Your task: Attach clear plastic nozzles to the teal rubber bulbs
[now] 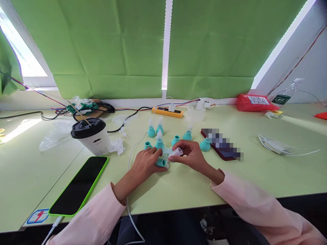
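Note:
My left hand (146, 160) is closed around a teal rubber bulb (160, 163), tipped on its side with its open mouth towards the right. Between the thumb and fingers of my right hand (192, 155) is a clear plastic tube (176, 152), just right of that bulb and tilted. Small clear pieces lie between the hands, partly hidden by the fingers. Beyond them stand more teal bulbs: one with a whitish tip (159, 143), one with an open top (175, 140), and several with clear tips, such as the bulb at the back (151, 131).
A lidded paper cup (92, 141) and a green-cased phone (79, 185) are on the left. A dark red phone (222, 146) lies to the right, near a coiled white cable (276, 147). An orange power strip (167, 112) and a red package (255, 102) lie further back.

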`<control>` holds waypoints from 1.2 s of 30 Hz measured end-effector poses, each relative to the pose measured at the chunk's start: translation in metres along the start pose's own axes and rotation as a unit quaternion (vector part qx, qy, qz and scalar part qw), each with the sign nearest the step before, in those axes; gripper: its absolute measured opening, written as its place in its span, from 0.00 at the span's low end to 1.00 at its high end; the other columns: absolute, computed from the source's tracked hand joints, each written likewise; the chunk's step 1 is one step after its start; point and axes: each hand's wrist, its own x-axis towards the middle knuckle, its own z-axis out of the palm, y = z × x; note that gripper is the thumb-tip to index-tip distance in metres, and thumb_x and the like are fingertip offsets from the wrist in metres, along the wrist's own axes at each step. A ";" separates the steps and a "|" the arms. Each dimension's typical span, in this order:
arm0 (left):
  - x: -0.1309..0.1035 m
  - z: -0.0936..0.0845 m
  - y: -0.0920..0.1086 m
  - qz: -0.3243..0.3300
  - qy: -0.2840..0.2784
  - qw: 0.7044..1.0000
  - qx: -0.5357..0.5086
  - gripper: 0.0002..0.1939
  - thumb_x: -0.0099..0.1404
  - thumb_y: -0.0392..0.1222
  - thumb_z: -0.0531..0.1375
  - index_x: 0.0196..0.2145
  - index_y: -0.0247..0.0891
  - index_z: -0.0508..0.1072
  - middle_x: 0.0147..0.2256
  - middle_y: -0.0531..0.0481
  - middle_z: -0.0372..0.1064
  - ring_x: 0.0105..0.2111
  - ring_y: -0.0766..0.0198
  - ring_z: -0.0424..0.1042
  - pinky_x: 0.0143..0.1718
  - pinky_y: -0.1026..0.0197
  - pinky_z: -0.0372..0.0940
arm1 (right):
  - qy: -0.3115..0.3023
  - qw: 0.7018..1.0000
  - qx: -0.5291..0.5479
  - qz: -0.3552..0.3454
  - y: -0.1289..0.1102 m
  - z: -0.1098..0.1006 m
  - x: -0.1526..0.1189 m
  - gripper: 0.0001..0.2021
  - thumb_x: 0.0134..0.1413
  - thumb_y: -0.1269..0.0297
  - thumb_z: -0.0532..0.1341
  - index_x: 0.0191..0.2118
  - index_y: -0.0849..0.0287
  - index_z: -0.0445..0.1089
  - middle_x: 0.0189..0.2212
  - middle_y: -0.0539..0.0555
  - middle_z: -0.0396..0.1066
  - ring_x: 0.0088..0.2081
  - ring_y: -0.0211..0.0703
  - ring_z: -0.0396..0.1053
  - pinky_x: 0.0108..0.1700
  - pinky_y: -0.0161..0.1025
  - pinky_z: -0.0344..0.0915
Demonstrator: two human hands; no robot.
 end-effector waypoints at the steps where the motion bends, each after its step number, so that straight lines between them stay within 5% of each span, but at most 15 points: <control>1: 0.000 -0.001 0.001 0.006 0.008 1.000 -0.002 0.15 0.50 0.53 0.56 0.26 0.38 0.65 0.23 0.51 0.64 0.24 0.62 0.64 0.20 0.64 0.53 | 0.004 1.000 -0.004 -0.007 0.000 0.000 0.000 0.14 0.23 0.63 0.68 0.22 0.60 0.65 0.18 0.46 0.61 0.20 0.32 0.57 0.19 0.31 0.56; 5: -0.003 -0.015 -0.002 -0.047 0.099 0.992 -0.062 0.14 0.56 0.50 0.51 0.24 0.37 0.67 0.18 0.53 0.61 0.19 0.69 0.60 0.20 0.66 0.51 | 0.043 0.999 -0.004 -0.024 0.000 -0.001 0.001 0.13 0.26 0.65 0.67 0.22 0.60 0.64 0.17 0.45 0.59 0.20 0.31 0.56 0.19 0.30 0.56; 8: -0.004 -0.030 -0.014 -0.150 0.250 0.953 -0.081 0.14 0.55 0.50 0.52 0.28 0.37 0.67 0.15 0.56 0.56 0.16 0.71 0.56 0.20 0.68 0.51 | 0.060 0.998 -0.002 -0.029 -0.001 -0.002 0.001 0.12 0.27 0.65 0.67 0.21 0.60 0.63 0.18 0.46 0.59 0.20 0.31 0.57 0.19 0.31 0.56; 10: -0.003 -0.036 -0.026 -0.205 0.292 0.933 -0.049 0.15 0.55 0.51 0.52 0.30 0.37 0.68 0.17 0.55 0.59 0.19 0.70 0.59 0.22 0.67 0.52 | 0.062 0.998 0.000 -0.034 -0.002 -0.001 0.000 0.12 0.27 0.65 0.67 0.21 0.60 0.63 0.18 0.46 0.59 0.20 0.31 0.56 0.19 0.31 0.56; 12: -0.001 -0.037 -0.038 -0.241 0.226 0.944 -0.021 0.16 0.55 0.52 0.50 0.32 0.38 0.68 0.21 0.52 0.64 0.22 0.66 0.63 0.21 0.66 0.51 | 0.058 0.998 -0.001 -0.037 -0.003 -0.001 -0.001 0.12 0.26 0.66 0.67 0.21 0.60 0.63 0.17 0.45 0.59 0.20 0.31 0.56 0.18 0.30 0.55; 16: 0.002 -0.028 -0.055 -0.275 0.000 0.961 0.012 0.18 0.56 0.52 0.48 0.35 0.40 0.69 0.29 0.47 0.69 0.29 0.59 0.66 0.20 0.66 0.50 | 0.042 0.999 -0.001 -0.033 -0.004 0.000 -0.003 0.13 0.25 0.70 0.68 0.22 0.60 0.64 0.17 0.45 0.58 0.19 0.30 0.55 0.18 0.30 0.56; 19: 0.003 -0.022 -0.060 -0.277 -0.078 0.958 0.011 0.19 0.55 0.52 0.48 0.39 0.40 0.68 0.32 0.46 0.69 0.33 0.56 0.66 0.22 0.65 0.53 | 0.026 0.999 -0.006 -0.032 -0.003 0.000 -0.003 0.13 0.25 0.70 0.67 0.23 0.61 0.64 0.18 0.45 0.59 0.20 0.30 0.57 0.19 0.29 0.57; 22: 0.002 -0.026 -0.059 -0.280 -0.052 0.959 0.001 0.22 0.53 0.53 0.50 0.43 0.40 0.65 0.31 0.47 0.68 0.33 0.56 0.66 0.24 0.63 0.56 | -0.005 0.999 -0.030 -0.031 -0.003 0.000 -0.004 0.13 0.27 0.69 0.67 0.25 0.61 0.65 0.20 0.47 0.61 0.21 0.31 0.58 0.20 0.29 0.59; 25: 0.000 -0.036 -0.049 -0.255 0.092 0.961 -0.048 0.22 0.53 0.51 0.52 0.45 0.40 0.63 0.28 0.49 0.67 0.29 0.61 0.66 0.26 0.62 0.59 | -0.043 0.998 -0.044 -0.032 -0.003 0.002 -0.006 0.12 0.30 0.68 0.65 0.27 0.61 0.65 0.20 0.47 0.62 0.21 0.30 0.59 0.19 0.28 0.59; 27: -0.002 -0.041 -0.036 -0.161 0.164 0.962 -0.148 0.19 0.53 0.49 0.54 0.42 0.39 0.65 0.28 0.51 0.66 0.27 0.66 0.65 0.28 0.64 0.61 | -0.054 0.997 -0.046 -0.031 -0.003 0.004 -0.007 0.12 0.31 0.68 0.65 0.28 0.61 0.65 0.21 0.48 0.63 0.21 0.30 0.59 0.20 0.28 0.60; 31: -0.005 -0.038 -0.008 0.026 0.063 0.922 -0.380 0.21 0.44 0.47 0.62 0.37 0.37 0.68 0.33 0.49 0.68 0.31 0.66 0.66 0.31 0.65 0.65 | -0.035 0.999 -0.030 -0.002 0.001 0.009 -0.009 0.14 0.27 0.70 0.66 0.27 0.62 0.66 0.21 0.48 0.66 0.22 0.32 0.62 0.23 0.30 0.63; 36: -0.003 -0.028 0.001 -0.046 0.007 0.859 -0.510 0.12 0.50 0.44 0.60 0.32 0.34 0.71 0.30 0.48 0.70 0.30 0.66 0.68 0.31 0.64 0.66 | -0.043 0.998 0.032 0.043 0.002 0.013 -0.011 0.15 0.26 0.70 0.67 0.28 0.63 0.68 0.19 0.48 0.66 0.19 0.32 0.63 0.20 0.30 0.64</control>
